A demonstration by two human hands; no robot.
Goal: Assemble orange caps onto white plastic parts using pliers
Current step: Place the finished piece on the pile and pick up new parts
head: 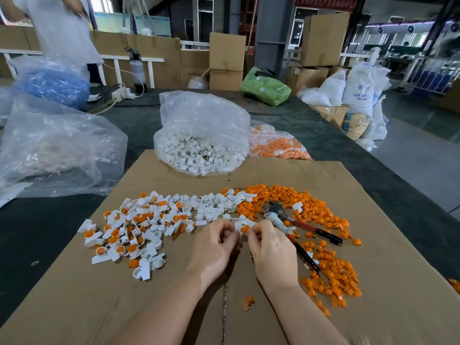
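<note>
White part (239, 224) with orange cap (245, 229): light, stiff, small, likely slippery; pinched between left hand (216, 247) and right hand (270, 250); pliers (286, 221) idle at 2 o'clock.

Two hands (216, 245), one pair of pliers (293, 222), and five plastic bags (201, 135) on the table; small parts too many to count.

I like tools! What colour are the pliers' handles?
The pliers have red and black handles, seen in the head view.

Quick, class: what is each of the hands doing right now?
Left hand: pinches the white plastic part.
Right hand: pinches the orange cap at that part.
</note>
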